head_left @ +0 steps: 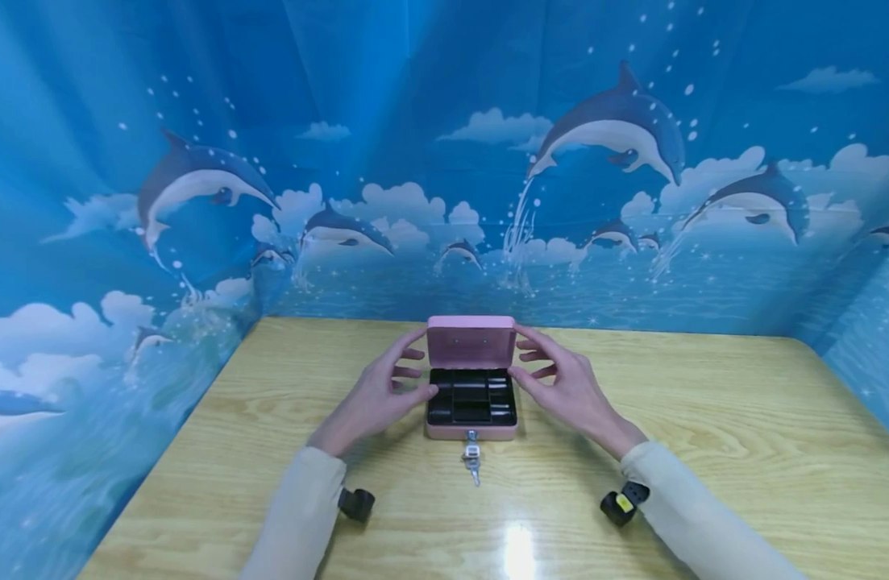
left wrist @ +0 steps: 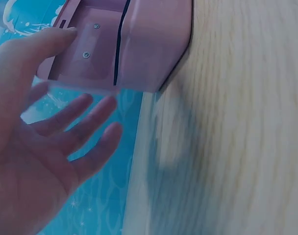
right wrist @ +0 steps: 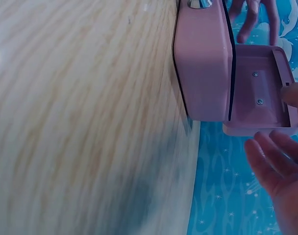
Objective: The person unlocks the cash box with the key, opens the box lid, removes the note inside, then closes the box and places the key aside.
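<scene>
A pink cash box stands on the table with its lid raised upright. Inside lies a black divided tray. Keys hang from the lock at the front. My left hand is spread beside the box, its index fingertip at the lid's upper left corner and its thumb over the tray's left edge. My right hand mirrors it, index fingertip at the upper right corner, thumb by the tray's back right corner. Two screws show inside the lid in the left wrist view.
The wood-grained table spreads around the box. Behind and at both sides hangs a blue cloth printed with dolphins and clouds. Black wrist cameras sit at both cuffs.
</scene>
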`<action>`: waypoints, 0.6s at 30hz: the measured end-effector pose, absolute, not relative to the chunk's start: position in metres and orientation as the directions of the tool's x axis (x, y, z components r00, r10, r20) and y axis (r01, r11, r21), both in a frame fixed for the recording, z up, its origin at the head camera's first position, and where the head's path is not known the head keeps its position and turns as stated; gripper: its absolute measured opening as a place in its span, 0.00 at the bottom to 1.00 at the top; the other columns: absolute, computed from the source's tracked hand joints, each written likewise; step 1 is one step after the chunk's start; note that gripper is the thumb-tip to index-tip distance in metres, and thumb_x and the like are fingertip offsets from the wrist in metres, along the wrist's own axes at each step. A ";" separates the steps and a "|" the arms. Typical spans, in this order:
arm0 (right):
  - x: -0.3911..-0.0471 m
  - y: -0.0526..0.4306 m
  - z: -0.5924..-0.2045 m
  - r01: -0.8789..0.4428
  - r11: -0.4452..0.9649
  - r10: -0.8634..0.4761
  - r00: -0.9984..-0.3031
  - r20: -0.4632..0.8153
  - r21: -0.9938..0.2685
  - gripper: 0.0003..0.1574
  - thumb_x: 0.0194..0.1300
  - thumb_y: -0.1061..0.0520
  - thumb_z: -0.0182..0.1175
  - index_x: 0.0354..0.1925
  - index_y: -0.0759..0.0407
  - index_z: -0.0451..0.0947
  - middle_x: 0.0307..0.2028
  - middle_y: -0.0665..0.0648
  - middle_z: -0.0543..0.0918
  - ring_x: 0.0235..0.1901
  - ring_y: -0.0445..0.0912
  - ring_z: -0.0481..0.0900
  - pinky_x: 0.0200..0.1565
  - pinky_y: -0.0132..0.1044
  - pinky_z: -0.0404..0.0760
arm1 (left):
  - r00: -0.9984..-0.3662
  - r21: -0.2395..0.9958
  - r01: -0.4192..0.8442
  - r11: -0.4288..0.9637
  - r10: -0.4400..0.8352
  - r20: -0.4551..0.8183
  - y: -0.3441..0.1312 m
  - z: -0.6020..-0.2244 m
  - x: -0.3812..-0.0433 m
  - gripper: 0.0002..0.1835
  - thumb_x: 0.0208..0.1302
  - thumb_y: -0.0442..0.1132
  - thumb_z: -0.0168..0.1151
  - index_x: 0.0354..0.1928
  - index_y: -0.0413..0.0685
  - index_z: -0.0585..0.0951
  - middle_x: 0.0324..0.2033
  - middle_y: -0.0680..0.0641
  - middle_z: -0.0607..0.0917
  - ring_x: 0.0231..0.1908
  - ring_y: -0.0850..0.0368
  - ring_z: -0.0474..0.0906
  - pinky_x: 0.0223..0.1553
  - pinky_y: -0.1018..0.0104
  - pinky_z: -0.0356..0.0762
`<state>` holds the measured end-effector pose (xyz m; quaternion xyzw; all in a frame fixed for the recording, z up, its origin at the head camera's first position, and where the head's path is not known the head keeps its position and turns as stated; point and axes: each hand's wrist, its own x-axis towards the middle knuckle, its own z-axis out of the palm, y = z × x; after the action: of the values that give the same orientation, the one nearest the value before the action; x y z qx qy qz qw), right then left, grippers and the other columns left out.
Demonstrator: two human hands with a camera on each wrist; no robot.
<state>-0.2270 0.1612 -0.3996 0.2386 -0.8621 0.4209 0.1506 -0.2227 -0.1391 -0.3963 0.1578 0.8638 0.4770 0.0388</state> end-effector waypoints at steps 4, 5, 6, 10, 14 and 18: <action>-0.223 0.161 -0.399 -0.583 0.531 -0.284 -0.806 0.519 -0.615 0.29 0.64 0.61 0.71 0.62 0.63 0.78 0.52 0.65 0.87 0.46 0.55 0.88 0.39 0.40 0.89 | -0.948 0.852 0.167 0.496 0.317 0.001 -0.146 -0.399 -0.218 0.46 0.63 0.47 0.73 0.79 0.58 0.60 0.67 0.43 0.76 0.55 0.49 0.83 0.56 0.57 0.84; -0.223 0.161 -0.399 -0.596 0.531 -0.295 -0.797 0.528 -0.603 0.28 0.63 0.61 0.71 0.60 0.64 0.79 0.52 0.64 0.87 0.46 0.54 0.88 0.39 0.40 0.89 | -0.947 0.852 0.152 0.502 0.321 -0.020 -0.147 -0.400 -0.217 0.46 0.62 0.47 0.74 0.79 0.57 0.61 0.67 0.43 0.76 0.54 0.51 0.84 0.55 0.58 0.85; -0.222 0.160 -0.399 -0.608 0.531 -0.310 -0.787 0.533 -0.590 0.26 0.63 0.60 0.71 0.59 0.64 0.80 0.51 0.64 0.88 0.46 0.55 0.87 0.39 0.40 0.89 | -0.944 0.850 0.144 0.506 0.328 -0.035 -0.148 -0.401 -0.216 0.47 0.62 0.48 0.75 0.79 0.54 0.61 0.67 0.42 0.76 0.54 0.51 0.84 0.54 0.59 0.85; -0.219 0.155 -0.399 -0.638 0.539 -0.402 -0.768 0.498 -0.549 0.23 0.64 0.58 0.71 0.57 0.61 0.82 0.51 0.60 0.88 0.47 0.54 0.87 0.39 0.40 0.88 | -0.926 0.861 0.108 0.497 0.365 -0.094 -0.150 -0.406 -0.214 0.51 0.57 0.46 0.78 0.79 0.50 0.61 0.68 0.42 0.75 0.52 0.52 0.84 0.52 0.60 0.86; -0.218 0.146 -0.399 -0.633 0.568 -0.489 -0.773 0.403 -0.525 0.23 0.65 0.55 0.71 0.57 0.57 0.83 0.52 0.56 0.89 0.49 0.51 0.87 0.42 0.42 0.88 | -0.911 0.874 0.082 0.478 0.392 -0.129 -0.148 -0.410 -0.213 0.54 0.52 0.45 0.81 0.79 0.50 0.61 0.68 0.41 0.74 0.53 0.52 0.84 0.55 0.59 0.85; -0.217 0.136 -0.397 -0.617 0.614 -0.538 -0.783 0.312 -0.492 0.21 0.67 0.52 0.69 0.57 0.53 0.84 0.52 0.54 0.89 0.49 0.49 0.86 0.49 0.47 0.86 | -0.907 0.874 0.091 0.477 0.402 -0.126 -0.146 -0.413 -0.214 0.55 0.51 0.44 0.82 0.78 0.49 0.61 0.67 0.39 0.74 0.52 0.51 0.84 0.55 0.58 0.85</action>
<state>-0.2167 0.1364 -0.3974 0.3223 -0.8958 0.2988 0.0665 -0.2137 -0.1457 -0.4128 0.1458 0.8445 0.4901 0.1589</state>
